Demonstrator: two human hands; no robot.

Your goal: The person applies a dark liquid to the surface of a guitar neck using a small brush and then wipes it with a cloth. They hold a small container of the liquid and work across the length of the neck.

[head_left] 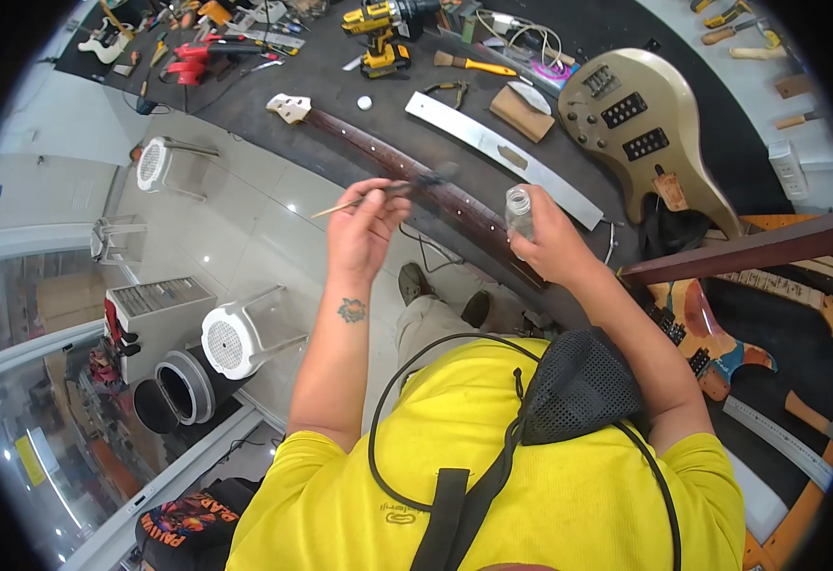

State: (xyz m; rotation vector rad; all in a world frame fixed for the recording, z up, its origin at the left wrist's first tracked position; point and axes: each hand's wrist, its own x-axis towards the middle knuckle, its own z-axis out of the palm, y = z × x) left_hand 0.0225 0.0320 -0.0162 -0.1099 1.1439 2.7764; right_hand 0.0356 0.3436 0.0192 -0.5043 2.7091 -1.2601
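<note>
A guitar neck point(352, 140) with a dark fretboard, white dots and a pale headstock lies slantwise along the bench's near edge. My left hand point(369, 221) is closed around a thin brush point(334, 207), its pale wooden handle pointing left. The brush's dark tip is blurred over the middle of the fretboard. In my right hand point(555, 238) is a small clear glass bottle point(519, 211) without a cap, held beside the neck's lower part. Some of the bottle is hidden by my fingers. A small round white cap point(364, 102) sits behind the neck.
Behind the neck lie a long metal plate point(474, 138), pliers point(453, 90), a flat paintbrush point(474, 65) and a yellow drill point(374, 33). At the right are a gold guitar body point(650, 124) and a multicoloured guitar point(707, 328). White stools point(231, 341) stand on the floor, left.
</note>
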